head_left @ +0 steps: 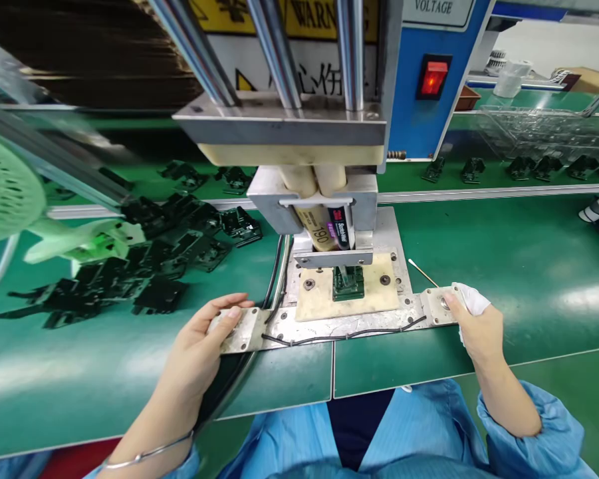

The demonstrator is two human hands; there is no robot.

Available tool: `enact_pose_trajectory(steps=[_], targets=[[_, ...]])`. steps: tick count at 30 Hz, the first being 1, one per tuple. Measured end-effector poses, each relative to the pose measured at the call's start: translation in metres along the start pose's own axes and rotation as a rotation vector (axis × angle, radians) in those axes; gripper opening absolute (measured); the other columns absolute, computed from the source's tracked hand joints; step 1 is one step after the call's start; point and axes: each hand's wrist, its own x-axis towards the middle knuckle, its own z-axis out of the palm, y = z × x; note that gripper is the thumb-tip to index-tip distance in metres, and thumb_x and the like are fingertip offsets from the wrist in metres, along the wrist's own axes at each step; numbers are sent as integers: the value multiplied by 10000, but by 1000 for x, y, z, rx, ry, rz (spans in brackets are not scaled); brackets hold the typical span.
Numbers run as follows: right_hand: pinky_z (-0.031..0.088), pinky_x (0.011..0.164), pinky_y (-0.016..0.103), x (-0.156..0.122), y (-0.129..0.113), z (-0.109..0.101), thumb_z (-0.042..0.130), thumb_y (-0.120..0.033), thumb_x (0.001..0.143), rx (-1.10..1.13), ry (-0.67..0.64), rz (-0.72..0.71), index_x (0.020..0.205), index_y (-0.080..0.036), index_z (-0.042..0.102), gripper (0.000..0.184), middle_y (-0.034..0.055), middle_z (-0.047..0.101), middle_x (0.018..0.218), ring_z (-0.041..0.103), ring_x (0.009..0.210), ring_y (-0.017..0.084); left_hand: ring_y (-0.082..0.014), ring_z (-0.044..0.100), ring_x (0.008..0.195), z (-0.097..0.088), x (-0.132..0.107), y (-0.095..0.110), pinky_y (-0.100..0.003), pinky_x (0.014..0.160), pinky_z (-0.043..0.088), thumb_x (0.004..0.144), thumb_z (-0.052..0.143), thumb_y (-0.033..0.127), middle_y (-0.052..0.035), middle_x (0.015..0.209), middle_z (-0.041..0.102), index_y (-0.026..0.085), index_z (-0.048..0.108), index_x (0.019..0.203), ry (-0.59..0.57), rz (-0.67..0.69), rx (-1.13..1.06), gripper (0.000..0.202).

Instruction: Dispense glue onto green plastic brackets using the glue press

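My left hand [207,329] grips the left metal button block [246,330] of the machine base, thumb on top. At the other end, the thumb of my right hand [479,326] presses on the right button block [433,306]. A crumpled white cloth [471,299] is tucked in that same hand. Between the hands, a small green circuit board part [348,291] sits on a cream fixture plate [306,306]. Right above it are an adhesive cartridge [324,226] in a metal holder and its nozzle. A cotton swab [421,271] lies beside the base.
Dark board assemblies [159,259] are heaped at left beside a green fan [10,189]. More assemblies [473,170] line the rear ledge. Steel rods and a press block [289,126] stand over the fixture. A red switch [434,78] glows on the blue housing. Cables run by the left block.
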Motion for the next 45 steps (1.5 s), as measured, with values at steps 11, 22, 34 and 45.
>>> enact_pose_trajectory(steps=[11, 22, 34, 45], targets=[[545, 972, 476, 1, 6, -3, 820, -605, 679, -10, 5, 10, 1063, -169, 787, 582, 122, 779, 1063, 718, 1042, 342, -149, 657, 732, -3, -1, -6, -202, 624, 536, 584, 904, 579, -50, 970, 760, 198, 686, 1075, -45, 13, -2, 658], [548, 967, 458, 1, 9, -6, 813, -578, 718, -37, 17, -21, 1073, -156, 785, 552, 132, 774, 1079, 714, 1054, 342, -133, 643, 722, 0, -3, -4, -183, 610, 525, 539, 924, 586, -32, 932, 757, 189, 705, 1029, -32, 18, -35, 667], [542, 970, 487, 0, 8, -9, 843, -551, 706, -38, 108, -105, 1067, -128, 781, 560, 130, 776, 1033, 705, 1054, 350, -118, 633, 727, 6, -10, -3, -181, 625, 514, 600, 907, 548, -17, 917, 727, 182, 696, 1053, 1, 25, -65, 619], [558, 919, 494, 1, 12, -15, 817, -579, 726, -119, 85, -77, 1074, -134, 780, 566, 121, 782, 984, 717, 1012, 358, -286, 579, 1264, 26, -36, 41, -440, 1110, 439, 925, 618, 374, -131, 1313, 638, 162, 596, 1256, 50, 619, 882, 393]])
